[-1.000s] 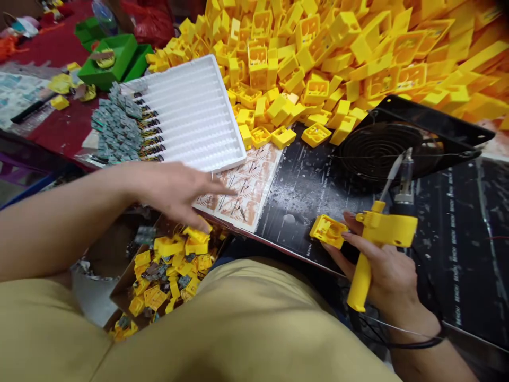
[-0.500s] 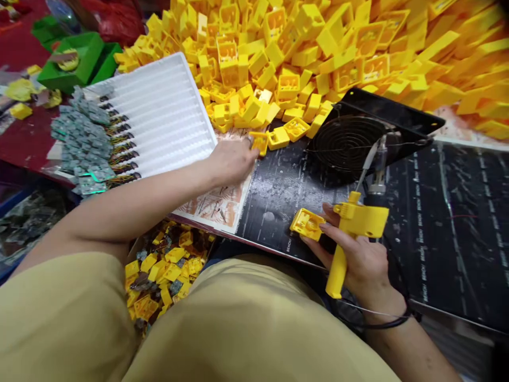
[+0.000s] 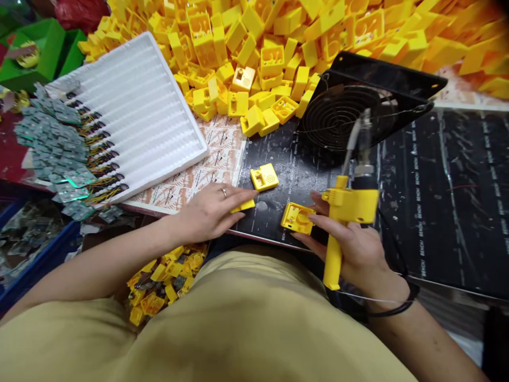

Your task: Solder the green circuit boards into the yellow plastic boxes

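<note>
My left hand (image 3: 210, 210) rests at the table's near edge with its fingers closed on a small yellow plastic housing (image 3: 244, 206). Another yellow housing (image 3: 264, 176) lies loose on the black mat just beyond it. My right hand (image 3: 350, 246) grips a yellow soldering gun (image 3: 344, 212) by its handle, tip pointing up and away. The fingertips of that hand also touch an open yellow housing (image 3: 297, 218) lying on the mat.
A big heap of yellow housings (image 3: 302, 37) fills the back of the table. A white ribbed tray (image 3: 135, 111) and small circuit boards with wires (image 3: 59, 148) are at left. A black fan (image 3: 350, 111) stands behind the soldering gun. A box of assembled yellow parts (image 3: 167, 276) sits below the table edge.
My left hand went from the box below the table up to the heap, then drew back to the near edge with a yellow housing. A second housing now lies on the mat.
</note>
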The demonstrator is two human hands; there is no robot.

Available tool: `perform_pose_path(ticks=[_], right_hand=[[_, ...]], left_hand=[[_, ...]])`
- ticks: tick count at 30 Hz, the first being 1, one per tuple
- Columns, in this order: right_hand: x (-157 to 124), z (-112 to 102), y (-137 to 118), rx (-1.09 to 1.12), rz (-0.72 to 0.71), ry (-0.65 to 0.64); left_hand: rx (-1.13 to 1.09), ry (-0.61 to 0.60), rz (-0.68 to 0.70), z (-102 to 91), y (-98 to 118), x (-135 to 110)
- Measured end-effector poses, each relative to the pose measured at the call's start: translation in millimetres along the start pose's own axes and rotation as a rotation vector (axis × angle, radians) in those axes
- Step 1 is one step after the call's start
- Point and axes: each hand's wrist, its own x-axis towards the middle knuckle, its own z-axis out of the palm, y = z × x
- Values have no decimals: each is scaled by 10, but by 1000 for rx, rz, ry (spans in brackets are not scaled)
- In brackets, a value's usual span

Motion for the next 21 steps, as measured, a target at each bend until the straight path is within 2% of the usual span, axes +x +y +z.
perform_pose_path(ticks=[3,5,7,10,12,17,21], right_hand=[[44,34,6,33,1,-31],[63,48,14,69,-8,-45],[63,37,17,103,-13,-51],[43,-14,3,116,2,-41],[33,-47,-14,139,11,-51],[-9,-76,-2,128,19,-69],[-83,-92,89,148,61,-68]], left_hand=[[119,133,93,191,202,-59],[143,116,74,235,316,-62],[48,58,12,182,348,-53],[-106,-34,-7,31,261,-40],[-95,-64,17,-15,193,-17],[21,-23,49,118,132,132],[-17,-98,200,137,42,253]])
